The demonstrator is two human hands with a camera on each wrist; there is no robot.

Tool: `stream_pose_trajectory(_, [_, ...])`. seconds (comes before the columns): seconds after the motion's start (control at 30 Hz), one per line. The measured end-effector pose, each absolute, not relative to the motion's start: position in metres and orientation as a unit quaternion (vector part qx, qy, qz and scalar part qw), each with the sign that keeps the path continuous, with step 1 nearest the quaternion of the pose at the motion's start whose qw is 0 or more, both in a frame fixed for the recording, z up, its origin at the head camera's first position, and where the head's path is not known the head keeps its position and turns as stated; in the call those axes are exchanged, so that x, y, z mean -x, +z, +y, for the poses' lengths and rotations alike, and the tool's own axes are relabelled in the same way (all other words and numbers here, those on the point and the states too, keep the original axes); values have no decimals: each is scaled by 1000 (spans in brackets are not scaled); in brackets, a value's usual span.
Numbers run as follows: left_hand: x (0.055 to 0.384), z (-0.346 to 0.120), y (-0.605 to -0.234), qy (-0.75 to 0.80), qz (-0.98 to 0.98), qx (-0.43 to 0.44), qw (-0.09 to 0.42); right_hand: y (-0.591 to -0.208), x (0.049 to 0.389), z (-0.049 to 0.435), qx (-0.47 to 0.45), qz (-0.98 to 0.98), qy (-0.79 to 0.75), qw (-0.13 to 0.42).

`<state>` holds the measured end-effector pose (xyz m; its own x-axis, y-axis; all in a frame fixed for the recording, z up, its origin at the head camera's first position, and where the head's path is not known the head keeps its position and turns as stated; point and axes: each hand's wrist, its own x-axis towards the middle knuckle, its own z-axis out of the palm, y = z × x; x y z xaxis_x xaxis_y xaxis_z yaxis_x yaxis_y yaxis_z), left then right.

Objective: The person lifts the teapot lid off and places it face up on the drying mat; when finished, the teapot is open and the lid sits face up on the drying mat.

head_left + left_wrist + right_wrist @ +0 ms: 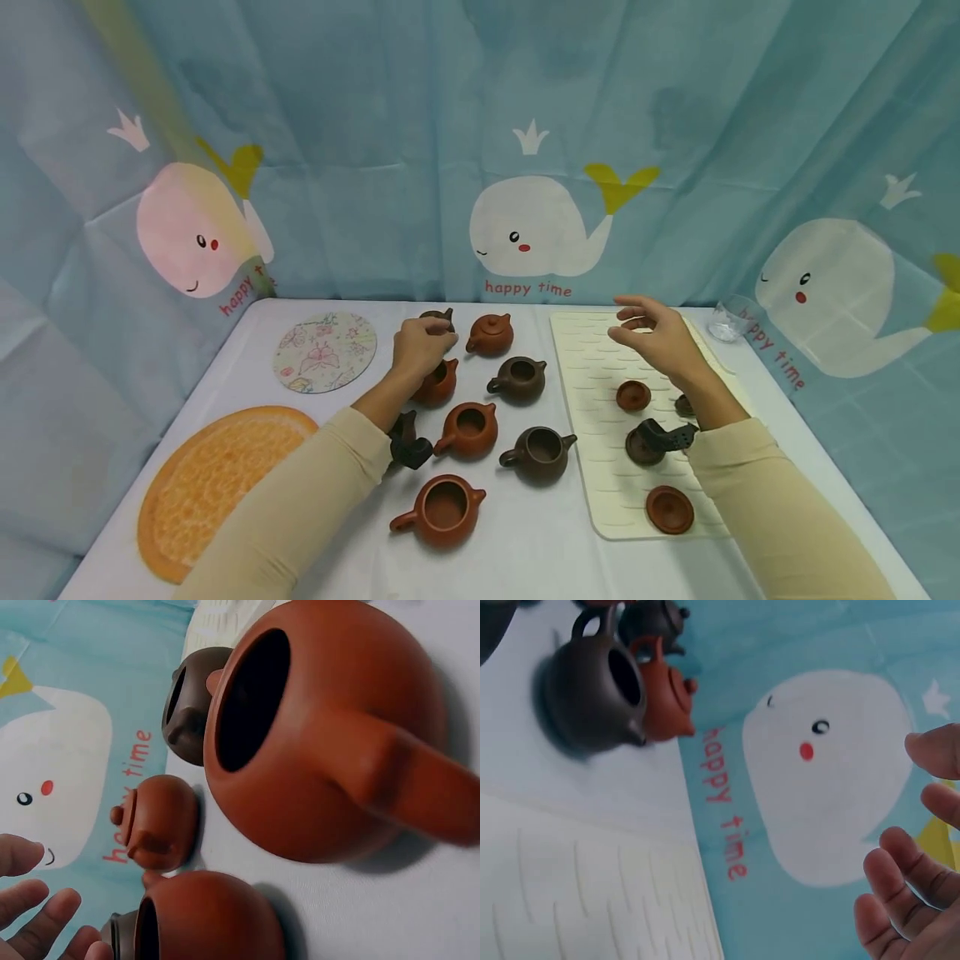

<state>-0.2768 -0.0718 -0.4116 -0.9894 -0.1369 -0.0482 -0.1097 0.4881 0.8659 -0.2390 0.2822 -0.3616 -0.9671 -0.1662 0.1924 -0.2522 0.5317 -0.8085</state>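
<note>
My left hand (422, 348) hovers by the small dark teapot (442, 315) at the back left, partly hiding it. In the left wrist view its fingers (56, 915) are spread and hold nothing. An orange-brown lidded teapot (491, 335) sits just right of it; a lidless reddish pot (438, 383) is under the wrist. My right hand (654, 335) is raised over the cream mat (573, 350), its fingers loosely bent around nothing. Below it, a reddish lid (633, 395), a darker lid (643, 447) and another reddish lid (670, 509) lie on the mat.
Several lidless teapots stand mid-table, among them a dark one (542, 454) and a reddish one (444, 510). At the left lie a patterned round mat (325, 352) and an orange round mat (225, 475). A clear glass (727, 321) stands back right, before a curtain (420, 167).
</note>
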Motion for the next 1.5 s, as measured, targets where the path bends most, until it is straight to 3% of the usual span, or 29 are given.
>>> stream_pose_trajectory(0.6, [306, -42, -429, -468, -881, -66, -9, -366, 278, 222, -146, -856, 496, 21])
stream_pose_trajectory(1.5, [319, -40, -432, -406, -911, -70, -37, -417, 328, 151, -97, -864, 494, -27])
